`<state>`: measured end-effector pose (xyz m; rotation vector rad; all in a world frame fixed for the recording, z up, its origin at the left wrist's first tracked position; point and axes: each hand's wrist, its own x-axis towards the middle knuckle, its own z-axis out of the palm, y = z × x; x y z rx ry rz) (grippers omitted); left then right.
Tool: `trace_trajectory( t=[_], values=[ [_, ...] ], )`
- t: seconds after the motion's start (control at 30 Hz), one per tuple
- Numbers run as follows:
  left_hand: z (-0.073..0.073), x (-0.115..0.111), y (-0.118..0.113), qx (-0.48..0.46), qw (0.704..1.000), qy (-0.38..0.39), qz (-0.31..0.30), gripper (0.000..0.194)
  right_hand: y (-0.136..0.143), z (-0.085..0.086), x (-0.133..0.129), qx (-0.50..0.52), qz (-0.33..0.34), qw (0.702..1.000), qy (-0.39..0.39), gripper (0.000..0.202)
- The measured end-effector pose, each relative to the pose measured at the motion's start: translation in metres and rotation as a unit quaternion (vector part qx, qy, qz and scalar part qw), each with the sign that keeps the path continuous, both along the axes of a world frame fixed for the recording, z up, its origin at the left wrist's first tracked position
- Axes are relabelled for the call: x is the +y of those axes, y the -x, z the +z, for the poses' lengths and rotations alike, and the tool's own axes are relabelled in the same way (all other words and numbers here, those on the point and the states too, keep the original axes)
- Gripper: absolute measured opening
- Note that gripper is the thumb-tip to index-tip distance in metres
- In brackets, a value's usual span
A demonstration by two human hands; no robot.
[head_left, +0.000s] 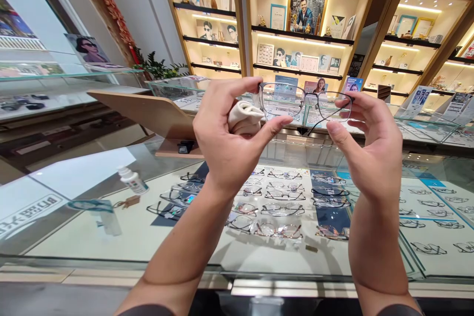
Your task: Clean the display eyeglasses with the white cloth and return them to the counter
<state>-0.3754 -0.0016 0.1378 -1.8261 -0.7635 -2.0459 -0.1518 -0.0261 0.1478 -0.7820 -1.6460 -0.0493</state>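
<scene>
A pair of thin dark-framed eyeglasses (pixel 311 94) is held up at arm's length between my two hands, above the glass counter. My left hand (pixel 231 128) grips the left end of the frame with the fingertips, and a bunched cream cloth (pixel 245 117) is tucked in its palm. On the other side, my right hand (pixel 370 133) has its fingers closed at the right end of the frame. One dark temple arm slants down behind the right lens. Through the clear lenses the display cases behind show.
Several rows of eyeglasses (pixel 283 209) are in the glass counter (pixel 222 252). A white bottle (pixel 132 180) and a small brown tag (pixel 128 202) are at the left. A wood-backed tilted panel (pixel 148 113) stands behind them. Lit shelves (pixel 301 34) line the back wall.
</scene>
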Motion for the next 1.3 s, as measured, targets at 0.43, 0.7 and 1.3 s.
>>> trace_trajectory(
  t=[0.43, 0.7, 1.3],
  values=[
    [-0.0021, 0.0009, -0.0059, -0.014, 0.999, -0.028, 0.023, 0.053, 0.0029, -0.0003, 0.0037, 0.024, 0.014, 1.0, 0.015, 0.04],
    [-0.0018, -0.0013, -0.0064, -0.017, 0.998, -0.028, 0.052, 0.052, 0.0028, 0.0018, -0.0004, 0.015, -0.025, 1.0, 0.006, 0.039],
    [-0.0019, -0.0021, -0.004, -0.024, 1.0, 0.009, -0.009, 0.059, -0.0007, -0.0006, 0.0024, 0.007, -0.027, 0.999, 0.02, 0.042]
  ],
)
